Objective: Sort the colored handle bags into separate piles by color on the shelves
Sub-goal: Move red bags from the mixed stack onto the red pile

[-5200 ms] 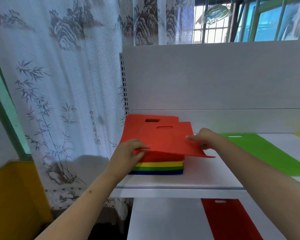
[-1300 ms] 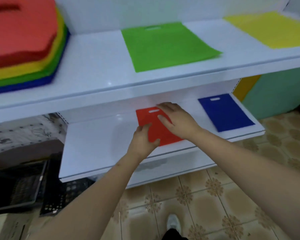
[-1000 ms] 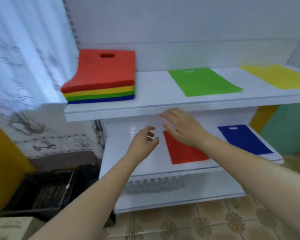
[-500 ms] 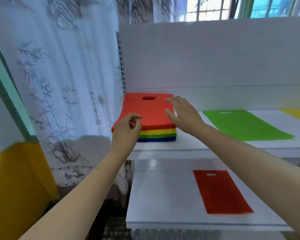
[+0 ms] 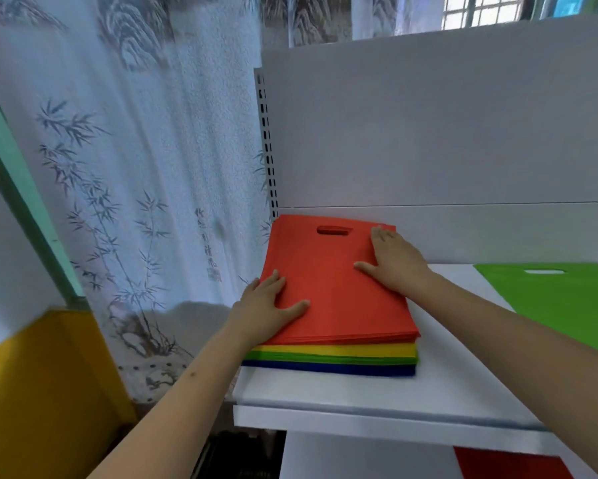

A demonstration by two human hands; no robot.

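Note:
A stack of handle bags (image 5: 332, 354) sits at the left end of the upper shelf (image 5: 377, 395), red on top, then yellow, green and blue layers. The top red bag (image 5: 332, 271) has its handle slot toward the back wall. My left hand (image 5: 266, 305) lies flat on the stack's near left corner, fingers straight. My right hand (image 5: 394, 261) presses flat on the red bag's right side. A single green bag (image 5: 567, 299) lies to the right on the same shelf. A red bag (image 5: 508, 464) lies on the lower shelf.
A white back panel (image 5: 446, 133) rises behind the shelf, with a slotted upright (image 5: 268, 143) at its left edge. A printed curtain (image 5: 135, 167) hangs to the left. A yellow wall section (image 5: 41, 392) is at lower left.
After placing a red bag on the lower shelf, both hands rose to the stack. In the last half second they came down flat onto the top red bag.

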